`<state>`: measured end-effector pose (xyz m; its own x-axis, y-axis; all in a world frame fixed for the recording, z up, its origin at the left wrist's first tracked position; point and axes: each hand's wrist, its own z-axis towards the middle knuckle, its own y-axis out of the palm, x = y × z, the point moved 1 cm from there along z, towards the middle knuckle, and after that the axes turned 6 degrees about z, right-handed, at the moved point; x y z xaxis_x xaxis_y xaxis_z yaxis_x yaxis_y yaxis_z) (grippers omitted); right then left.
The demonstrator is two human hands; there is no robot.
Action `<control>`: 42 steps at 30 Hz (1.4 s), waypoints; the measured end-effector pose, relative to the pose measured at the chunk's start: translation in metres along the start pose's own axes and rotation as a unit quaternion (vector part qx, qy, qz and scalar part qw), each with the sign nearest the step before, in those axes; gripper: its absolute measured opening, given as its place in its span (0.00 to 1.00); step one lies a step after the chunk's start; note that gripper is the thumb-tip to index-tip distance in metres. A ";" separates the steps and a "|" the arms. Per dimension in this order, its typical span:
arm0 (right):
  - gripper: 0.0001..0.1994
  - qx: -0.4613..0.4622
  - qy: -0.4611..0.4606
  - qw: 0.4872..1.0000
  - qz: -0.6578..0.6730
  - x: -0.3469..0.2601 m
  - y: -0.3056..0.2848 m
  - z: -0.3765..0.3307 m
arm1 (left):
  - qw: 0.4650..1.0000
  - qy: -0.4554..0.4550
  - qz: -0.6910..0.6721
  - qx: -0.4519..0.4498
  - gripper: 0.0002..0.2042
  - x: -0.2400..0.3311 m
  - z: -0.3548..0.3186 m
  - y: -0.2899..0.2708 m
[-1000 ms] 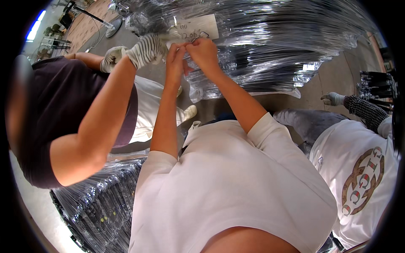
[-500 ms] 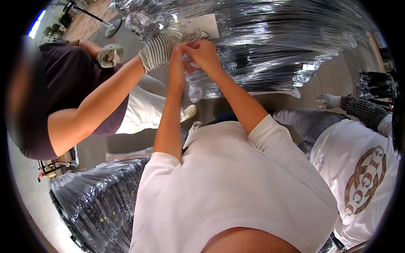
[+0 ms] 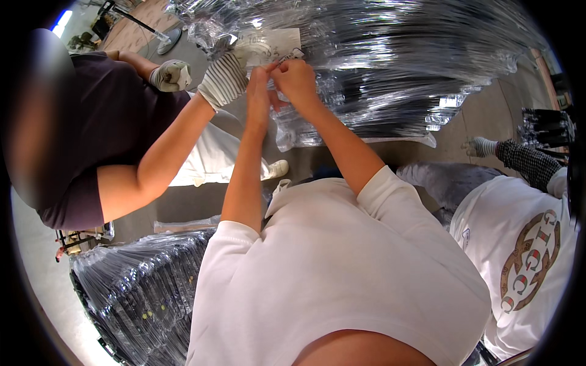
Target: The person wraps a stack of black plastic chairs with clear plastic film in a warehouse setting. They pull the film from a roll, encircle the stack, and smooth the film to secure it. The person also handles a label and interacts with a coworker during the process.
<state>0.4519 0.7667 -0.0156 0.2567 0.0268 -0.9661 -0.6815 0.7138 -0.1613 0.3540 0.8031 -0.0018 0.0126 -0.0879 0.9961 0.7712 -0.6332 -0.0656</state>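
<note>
Fingers of the left hand (image 3: 259,91) and right hand (image 3: 297,79) meet at the lower edge of a pale paper tag (image 3: 268,46), both pinched on something small and dark there, too tiny to identify; neither hand is slack. That tag lies on top of a big bundle of clear plastic-wrapped goods (image 3: 390,67), just above the knuckles, touching the fingertips; a co-worker's striped glove (image 3: 223,79) presses on the wrap right beside the left hand, with a second gloved hand (image 3: 170,74) farther left. Judging from this, the pinched piece could slip, since the film is glossy and the grip is only fingertip deep; the tag could tear if pulled sideways; the neighbouring glove crowds the spot and could bump the fingers. Another wrapped stack (image 3: 140,293) sits low on the left; a person in a white printed shirt (image 3: 525,268) stands at right.
</note>
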 end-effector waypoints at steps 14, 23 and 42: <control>0.08 0.027 -0.058 0.998 0.019 -0.001 -0.002 -0.013 | 1.000 -0.003 -0.009 0.004 0.26 -0.012 0.004 -0.002; 0.07 0.062 -0.069 0.996 -0.012 0.006 0.002 -0.006 | 1.000 0.008 -0.001 0.013 0.24 0.002 -0.001 0.007; 0.05 0.079 -0.083 0.993 -0.025 -0.004 0.004 -0.007 | 0.991 0.009 0.080 0.104 0.14 -0.010 0.019 0.000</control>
<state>0.4434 0.7647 -0.0139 0.4066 0.0942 -0.9087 -0.5521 0.8179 -0.1623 0.3658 0.8184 -0.0103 0.1354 -0.1903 0.9723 0.8750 -0.4373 -0.2074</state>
